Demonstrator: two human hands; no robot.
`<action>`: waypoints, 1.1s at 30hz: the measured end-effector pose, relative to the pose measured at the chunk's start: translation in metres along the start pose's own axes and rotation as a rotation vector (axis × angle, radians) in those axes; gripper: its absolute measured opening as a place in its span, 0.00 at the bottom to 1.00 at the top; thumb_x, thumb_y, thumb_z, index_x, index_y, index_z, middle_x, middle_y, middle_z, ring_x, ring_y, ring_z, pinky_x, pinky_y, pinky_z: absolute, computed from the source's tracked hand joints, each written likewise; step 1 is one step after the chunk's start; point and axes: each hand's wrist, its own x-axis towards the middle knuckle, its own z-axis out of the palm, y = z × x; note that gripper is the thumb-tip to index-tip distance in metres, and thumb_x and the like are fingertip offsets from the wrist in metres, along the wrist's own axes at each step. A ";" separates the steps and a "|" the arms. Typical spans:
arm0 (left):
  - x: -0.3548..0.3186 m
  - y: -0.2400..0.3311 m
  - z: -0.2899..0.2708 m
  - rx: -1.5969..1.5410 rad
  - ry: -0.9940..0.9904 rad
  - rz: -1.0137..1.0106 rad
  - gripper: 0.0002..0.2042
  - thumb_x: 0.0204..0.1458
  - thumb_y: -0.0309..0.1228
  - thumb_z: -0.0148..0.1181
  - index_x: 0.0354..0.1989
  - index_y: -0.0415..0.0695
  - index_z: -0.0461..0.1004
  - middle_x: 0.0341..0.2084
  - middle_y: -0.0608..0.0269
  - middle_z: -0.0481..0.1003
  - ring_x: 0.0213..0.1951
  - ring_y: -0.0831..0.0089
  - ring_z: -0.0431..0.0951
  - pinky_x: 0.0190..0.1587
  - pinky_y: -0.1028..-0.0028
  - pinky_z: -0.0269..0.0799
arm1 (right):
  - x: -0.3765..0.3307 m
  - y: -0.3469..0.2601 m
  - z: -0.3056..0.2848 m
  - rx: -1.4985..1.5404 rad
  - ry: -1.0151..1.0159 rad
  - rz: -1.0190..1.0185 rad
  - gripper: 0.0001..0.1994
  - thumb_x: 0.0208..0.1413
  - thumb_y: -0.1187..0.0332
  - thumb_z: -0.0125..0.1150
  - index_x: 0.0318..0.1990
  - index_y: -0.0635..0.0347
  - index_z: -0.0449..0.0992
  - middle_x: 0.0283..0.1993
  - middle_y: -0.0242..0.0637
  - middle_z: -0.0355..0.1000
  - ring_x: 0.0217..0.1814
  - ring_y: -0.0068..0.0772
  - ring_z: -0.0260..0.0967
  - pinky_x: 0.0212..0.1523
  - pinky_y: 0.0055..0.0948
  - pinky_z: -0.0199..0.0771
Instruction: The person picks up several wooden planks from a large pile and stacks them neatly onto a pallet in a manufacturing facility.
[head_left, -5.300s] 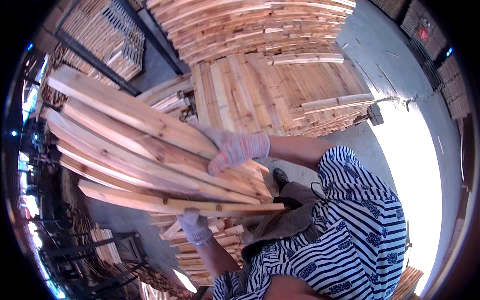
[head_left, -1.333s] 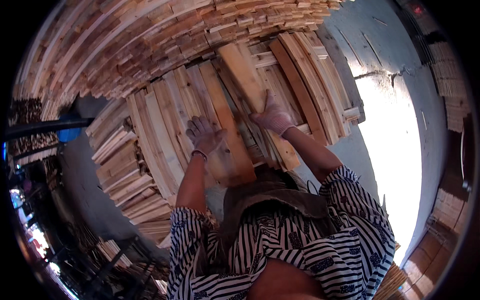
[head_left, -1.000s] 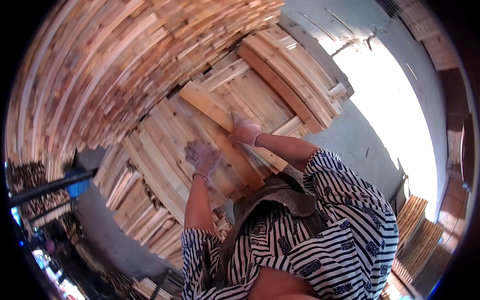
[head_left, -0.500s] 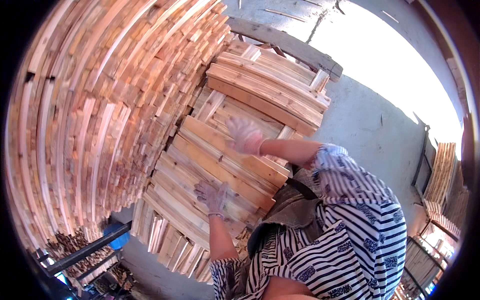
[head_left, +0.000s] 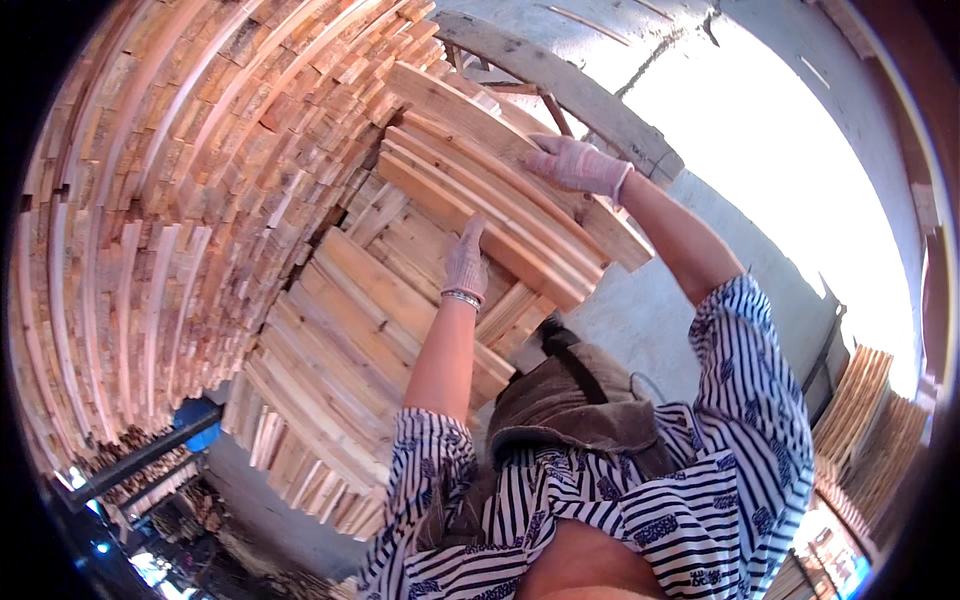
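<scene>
Long planed wooden boards (head_left: 500,205) stand side by side in a row on top of a low stack. My right hand (head_left: 580,165), in a pale knit glove, is closed over the farthest board (head_left: 470,108), which sits a little apart from the others. Against the near side of the row is my left hand (head_left: 466,262), also gloved, its fingers close together at the top edge of the nearest board (head_left: 430,200). The undersides of both hands are hidden. Closer to me, more boards (head_left: 370,290) lie flat across the stack.
A tall wall of piled wood strips (head_left: 190,200) rises at the left, right beside the stack. Beyond the stack runs a thick grey beam (head_left: 560,75). A black metal bar (head_left: 150,455) juts out at lower left, near a blue object (head_left: 198,425). More bundled strips (head_left: 850,400) stand at right.
Both hands have moved away from me to the row of upright boards, the right one farther out to the right. The far board now stands tilted apart from the row. My view has shifted somewhat.
</scene>
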 end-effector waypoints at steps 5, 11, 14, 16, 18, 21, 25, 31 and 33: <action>0.022 -0.032 0.065 -0.064 0.085 0.048 0.43 0.47 0.43 0.73 0.66 0.31 0.58 0.58 0.50 0.71 0.53 0.64 0.74 0.60 0.68 0.69 | 0.052 0.126 0.024 -0.220 0.165 0.042 0.48 0.58 0.39 0.56 0.75 0.62 0.45 0.67 0.63 0.63 0.71 0.54 0.61 0.70 0.39 0.59; -0.018 0.000 0.085 0.084 0.178 0.425 0.32 0.49 0.38 0.71 0.57 0.31 0.64 0.49 0.49 0.76 0.48 0.62 0.77 0.52 0.63 0.73 | 0.065 0.107 0.023 -0.158 0.008 0.052 0.52 0.55 0.41 0.62 0.74 0.70 0.44 0.67 0.63 0.63 0.71 0.54 0.61 0.70 0.38 0.60; -0.014 -0.002 0.120 0.130 0.287 0.374 0.28 0.45 0.36 0.74 0.50 0.33 0.68 0.47 0.47 0.76 0.46 0.60 0.77 0.51 0.62 0.73 | 0.087 0.135 0.031 -0.199 0.142 -0.061 0.49 0.54 0.43 0.63 0.72 0.72 0.50 0.66 0.63 0.65 0.69 0.51 0.64 0.67 0.37 0.64; -0.013 -0.013 0.128 0.206 0.342 0.242 0.29 0.46 0.38 0.73 0.51 0.33 0.68 0.45 0.50 0.76 0.44 0.63 0.76 0.49 0.63 0.74 | 0.083 0.132 0.040 -0.228 0.200 -0.029 0.45 0.54 0.47 0.63 0.71 0.68 0.54 0.62 0.64 0.68 0.65 0.56 0.67 0.64 0.40 0.68; 0.005 -0.022 0.118 0.252 0.310 0.125 0.30 0.50 0.42 0.70 0.53 0.32 0.68 0.43 0.54 0.76 0.41 0.67 0.76 0.45 0.65 0.74 | 0.055 0.078 0.035 -0.318 0.190 0.158 0.47 0.51 0.48 0.67 0.71 0.69 0.53 0.63 0.65 0.66 0.68 0.56 0.65 0.65 0.40 0.66; 0.015 -0.028 0.097 0.334 0.420 0.151 0.30 0.51 0.46 0.68 0.50 0.31 0.69 0.41 0.53 0.77 0.40 0.66 0.77 0.43 0.65 0.75 | 0.069 0.096 0.050 -0.319 0.270 0.031 0.49 0.49 0.46 0.68 0.72 0.64 0.52 0.61 0.63 0.69 0.65 0.57 0.67 0.63 0.41 0.69; -0.072 0.036 0.093 0.253 0.219 0.006 0.30 0.53 0.45 0.66 0.54 0.32 0.69 0.44 0.49 0.77 0.45 0.62 0.79 0.46 0.67 0.76 | 0.075 0.117 0.038 -0.279 0.273 0.086 0.51 0.47 0.46 0.71 0.72 0.64 0.53 0.62 0.60 0.70 0.65 0.53 0.69 0.63 0.41 0.69; -0.086 0.010 -0.023 0.323 0.345 0.269 0.31 0.56 0.50 0.58 0.59 0.37 0.67 0.46 0.49 0.78 0.46 0.56 0.80 0.50 0.61 0.73 | 0.039 0.076 0.030 -0.109 0.161 0.043 0.49 0.48 0.47 0.72 0.72 0.65 0.55 0.62 0.57 0.70 0.64 0.49 0.70 0.62 0.37 0.70; -0.076 0.011 -0.049 0.462 0.273 0.162 0.31 0.56 0.49 0.58 0.61 0.37 0.66 0.46 0.49 0.78 0.47 0.56 0.79 0.51 0.61 0.73 | 0.053 0.115 0.047 0.040 0.161 -0.088 0.48 0.52 0.52 0.72 0.72 0.70 0.52 0.61 0.56 0.70 0.62 0.41 0.71 0.60 0.32 0.72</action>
